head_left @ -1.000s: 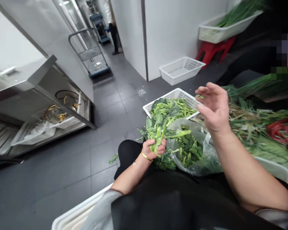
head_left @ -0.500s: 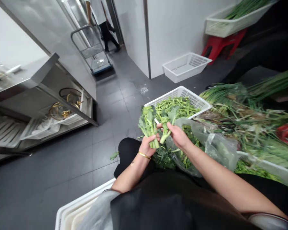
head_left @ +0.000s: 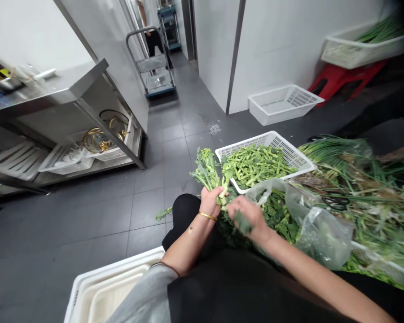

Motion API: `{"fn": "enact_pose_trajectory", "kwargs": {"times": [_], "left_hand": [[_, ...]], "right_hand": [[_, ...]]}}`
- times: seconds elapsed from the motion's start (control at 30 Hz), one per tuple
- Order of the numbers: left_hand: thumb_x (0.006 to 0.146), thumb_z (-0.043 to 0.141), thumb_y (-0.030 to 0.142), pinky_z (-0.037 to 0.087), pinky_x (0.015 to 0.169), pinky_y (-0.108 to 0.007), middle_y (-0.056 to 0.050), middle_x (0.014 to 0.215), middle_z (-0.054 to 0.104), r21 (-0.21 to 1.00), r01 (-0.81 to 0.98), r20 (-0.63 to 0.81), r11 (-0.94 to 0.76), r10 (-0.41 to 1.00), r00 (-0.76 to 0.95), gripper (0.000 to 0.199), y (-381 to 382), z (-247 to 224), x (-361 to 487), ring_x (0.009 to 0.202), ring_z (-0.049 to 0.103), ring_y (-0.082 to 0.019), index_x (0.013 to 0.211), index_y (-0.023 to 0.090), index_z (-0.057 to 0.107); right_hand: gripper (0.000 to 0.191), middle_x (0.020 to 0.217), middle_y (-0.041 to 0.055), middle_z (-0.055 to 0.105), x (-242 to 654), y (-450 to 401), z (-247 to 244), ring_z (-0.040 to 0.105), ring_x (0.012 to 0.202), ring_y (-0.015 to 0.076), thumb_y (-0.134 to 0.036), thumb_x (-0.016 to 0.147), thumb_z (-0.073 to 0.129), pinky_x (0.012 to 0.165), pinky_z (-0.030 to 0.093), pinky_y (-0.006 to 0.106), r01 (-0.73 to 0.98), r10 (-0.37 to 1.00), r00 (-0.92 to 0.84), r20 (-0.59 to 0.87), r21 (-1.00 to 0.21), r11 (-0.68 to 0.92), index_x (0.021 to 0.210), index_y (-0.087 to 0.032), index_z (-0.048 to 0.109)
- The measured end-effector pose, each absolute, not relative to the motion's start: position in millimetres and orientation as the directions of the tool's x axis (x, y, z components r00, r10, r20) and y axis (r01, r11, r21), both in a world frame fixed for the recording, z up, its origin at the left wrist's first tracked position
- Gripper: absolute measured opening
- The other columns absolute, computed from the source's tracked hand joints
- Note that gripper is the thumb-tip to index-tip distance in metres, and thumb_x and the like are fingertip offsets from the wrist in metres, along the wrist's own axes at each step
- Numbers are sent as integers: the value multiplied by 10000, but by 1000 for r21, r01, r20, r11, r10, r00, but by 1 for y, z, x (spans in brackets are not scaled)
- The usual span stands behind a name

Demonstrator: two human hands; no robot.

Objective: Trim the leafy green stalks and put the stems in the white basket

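Several leafy green stalks [head_left: 207,168] stand up from my left hand [head_left: 210,202], whose fingers are wrapped round their lower ends. Close beside it on the right, my right hand [head_left: 247,215] is closed and blurred, with a torn green leaf [head_left: 243,223] hanging from its fingers. Just beyond the hands, a white basket [head_left: 307,167] holds a heap of trimmed green stems [head_left: 256,163]. A clear plastic bag [head_left: 326,233] with leafy greens [head_left: 281,215] in it lies to the right of my right hand. Dark leaves are partly hidden beneath my hands.
Spring onions [head_left: 336,157] are piled at the right. A white basket [head_left: 272,114] stands by the wall, near a red stool [head_left: 346,78] bearing another basket. A metal shelf [head_left: 77,89] is on the left, a trolley [head_left: 158,83] and a person's legs [head_left: 154,42] at the back.
My right hand has moved down to the base of the bunch and now holds a leaf. The stalk it held now stands among those in my left hand. The view has shifted left.
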State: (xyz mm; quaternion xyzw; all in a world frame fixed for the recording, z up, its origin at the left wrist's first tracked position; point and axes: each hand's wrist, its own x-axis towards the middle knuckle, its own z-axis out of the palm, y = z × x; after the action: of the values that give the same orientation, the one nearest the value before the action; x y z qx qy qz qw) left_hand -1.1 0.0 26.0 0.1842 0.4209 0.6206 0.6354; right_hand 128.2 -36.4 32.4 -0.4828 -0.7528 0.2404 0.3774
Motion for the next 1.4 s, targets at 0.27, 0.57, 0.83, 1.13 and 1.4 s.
{"fn": "enact_pose_trajectory", "kwargs": {"times": [0.27, 0.57, 0.83, 1.13, 1.4], "left_hand": [[533, 776, 198, 484, 829, -334, -57, 837, 679, 992, -99, 49, -82, 952, -301, 317, -16, 23, -3, 815, 629, -200, 815, 154, 640], [584, 751, 264, 496, 686, -310, -28, 761, 649, 956, -293, -108, 4, 935, -338, 321, 0, 22, -17, 644, 609, -149, 830, 149, 579], [553, 776, 254, 472, 786, -309, -38, 831, 657, 980, -186, 6, -73, 942, -336, 354, -12, 26, -2, 771, 613, -168, 847, 160, 604], [541, 734, 264, 389, 548, -247, 13, 618, 511, 678, -689, -264, 256, 960, 97, 319, 2, 33, -32, 501, 436, -64, 772, 132, 558], [571, 783, 356, 422, 585, -271, -20, 642, 587, 806, -548, -184, 222, 975, 125, 367, -10, 25, -12, 564, 537, -119, 800, 132, 604]], "right_hand": [[445, 537, 49, 548, 128, 19, 50, 470, 493, 159, -454, 899, 408, 502, 294, 279, 819, 933, -186, 309, -476, 321, 570, -187, 544], [369, 556, 2, 504, 125, -27, 34, 435, 498, 125, -408, 896, 410, 516, 286, 254, 740, 892, -322, 317, -504, 446, 595, -200, 459], [322, 538, 5, 501, 117, 18, 51, 433, 524, 121, -349, 833, 473, 525, 293, 251, 756, 901, -267, 341, -506, 415, 550, -197, 458], [458, 789, 64, 640, 139, -7, 19, 596, 684, 186, -552, 701, 659, 598, 429, 285, 633, 916, -389, 99, -694, 343, 953, -170, 648], [444, 394, -65, 462, 107, 19, 55, 457, 376, 120, -592, 690, 644, 418, 351, 235, 129, 977, -150, -150, -983, -131, 650, -231, 388]]}}
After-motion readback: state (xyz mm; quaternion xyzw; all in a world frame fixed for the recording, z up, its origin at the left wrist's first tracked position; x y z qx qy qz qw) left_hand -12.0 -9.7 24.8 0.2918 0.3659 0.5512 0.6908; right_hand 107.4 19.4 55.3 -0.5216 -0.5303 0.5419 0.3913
